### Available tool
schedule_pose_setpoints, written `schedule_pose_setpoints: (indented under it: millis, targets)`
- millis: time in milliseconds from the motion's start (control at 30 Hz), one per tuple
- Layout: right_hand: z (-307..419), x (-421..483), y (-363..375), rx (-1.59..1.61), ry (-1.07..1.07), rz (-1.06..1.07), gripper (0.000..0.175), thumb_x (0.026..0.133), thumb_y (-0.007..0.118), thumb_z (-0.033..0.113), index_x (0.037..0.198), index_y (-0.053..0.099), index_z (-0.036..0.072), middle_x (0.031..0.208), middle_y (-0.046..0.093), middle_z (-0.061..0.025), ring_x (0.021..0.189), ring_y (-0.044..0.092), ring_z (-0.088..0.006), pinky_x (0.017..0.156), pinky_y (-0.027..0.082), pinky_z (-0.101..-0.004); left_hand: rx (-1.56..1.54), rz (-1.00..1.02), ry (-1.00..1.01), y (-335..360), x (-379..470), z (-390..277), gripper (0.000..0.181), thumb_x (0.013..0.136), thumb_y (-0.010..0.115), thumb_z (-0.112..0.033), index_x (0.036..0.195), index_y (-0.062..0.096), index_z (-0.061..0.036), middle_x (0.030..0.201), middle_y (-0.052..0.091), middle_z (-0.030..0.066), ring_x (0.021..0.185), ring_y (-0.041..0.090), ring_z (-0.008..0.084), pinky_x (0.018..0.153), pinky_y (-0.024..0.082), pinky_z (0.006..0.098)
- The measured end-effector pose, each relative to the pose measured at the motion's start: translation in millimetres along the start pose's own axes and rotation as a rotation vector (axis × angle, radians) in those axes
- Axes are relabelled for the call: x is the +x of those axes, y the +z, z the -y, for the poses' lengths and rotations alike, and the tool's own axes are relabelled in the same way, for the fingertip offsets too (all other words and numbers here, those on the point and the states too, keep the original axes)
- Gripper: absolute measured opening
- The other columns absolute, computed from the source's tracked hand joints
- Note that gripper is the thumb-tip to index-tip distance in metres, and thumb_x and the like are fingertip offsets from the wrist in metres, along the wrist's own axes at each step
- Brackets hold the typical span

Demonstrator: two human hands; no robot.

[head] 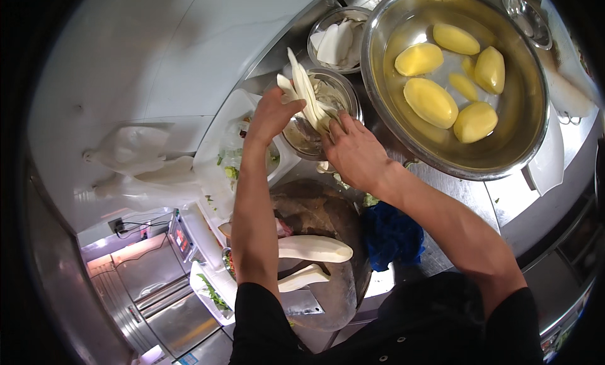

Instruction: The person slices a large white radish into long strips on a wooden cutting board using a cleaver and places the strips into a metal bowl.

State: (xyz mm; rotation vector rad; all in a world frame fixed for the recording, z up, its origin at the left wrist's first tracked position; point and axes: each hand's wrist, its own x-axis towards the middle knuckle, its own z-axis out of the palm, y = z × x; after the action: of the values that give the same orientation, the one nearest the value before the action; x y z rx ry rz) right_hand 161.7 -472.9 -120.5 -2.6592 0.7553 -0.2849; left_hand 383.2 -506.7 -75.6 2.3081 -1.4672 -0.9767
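Long pale vegetable strips (306, 93) stand up at a slant from a steel bowl (352, 93). My left hand (273, 112) grips them around their middle, thumb across the front. At their lower ends, over the bowl, the fingers of my right hand (357, 150) close around the strips; the fingertips are partly hidden. On the round chopping block (338, 313) below my arms lie a thick peeled pale vegetable (315, 248) and a thinner cut piece (302, 278). A cleaver blade (302, 302) rests beside them, its handle hidden behind my left arm.
A big steel basin (536, 128) holds several peeled potatoes (430, 102) in water, right of the bowl. Behind stands a smaller bowl (326, 65) of white slices. A blue cloth or bag (392, 235) lies beside the block. A white tray (215, 128) with green scraps sits left.
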Motion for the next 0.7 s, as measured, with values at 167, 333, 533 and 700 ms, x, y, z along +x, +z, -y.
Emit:
schedule_pose_setpoints:
  millis: [167, 333, 533, 700]
  targets:
    - [-12.6, -10.2, -2.5, 0.141, -0.059, -0.261, 0.04, 0.081, 0.068, 0.007, 0.12, 0.064, -0.002, 0.13, 0.058, -0.0203, 0.127, 0.052, -0.0379, 0.108, 0.044, -0.0434, 0.273, -0.104, 0.138, -14.9, -7.3, -10.4, 0.061, 0.087, 0.063, -0.013, 0.146, 0.052, -0.0019, 0.134, 0.065, 0.0225, 0.126, 0.063, 0.0342, 0.105, 0.048, 0.0392]
    - [9.8, -57.0, -12.2, 0.689, 0.249, -0.321, 0.045, 0.083, 0.069, 0.001, 0.125, 0.054, -0.002, 0.121, 0.059, -0.0218, 0.116, 0.058, -0.0343, 0.097, 0.049, -0.0433, 0.388, -0.179, 0.138, -22.8, 7.4, 34.6, 0.057, 0.089, 0.064, -0.019, 0.142, 0.053, -0.0001, 0.129, 0.066, 0.0243, 0.117, 0.066, 0.0346, 0.099, 0.051, 0.0412]
    - [6.4, -26.0, 26.5, 1.405, 0.821, -0.473, 0.042, 0.095, 0.069, 0.02, 0.124, 0.051, -0.005, 0.091, 0.067, -0.0162, 0.076, 0.066, -0.0257, 0.073, 0.054, -0.0367, 0.166, -0.088, 0.039, -6.9, 19.0, 13.0, 0.054, 0.093, 0.066, -0.029, 0.136, 0.058, 0.0011, 0.11, 0.072, 0.0187, 0.099, 0.069, 0.0307, 0.089, 0.051, 0.0404]
    - [13.7, 0.0, 22.9, 1.095, 0.968, -0.497, 0.036, 0.095, 0.07, 0.023, 0.112, 0.053, -0.004, 0.082, 0.067, -0.0179, 0.075, 0.067, -0.0332, 0.072, 0.053, -0.0438, 0.117, -0.173, 0.065, 6.0, 32.2, 24.8, 0.049, 0.095, 0.066, -0.034, 0.128, 0.063, 0.001, 0.104, 0.073, 0.0183, 0.097, 0.069, 0.0313, 0.089, 0.05, 0.0401]
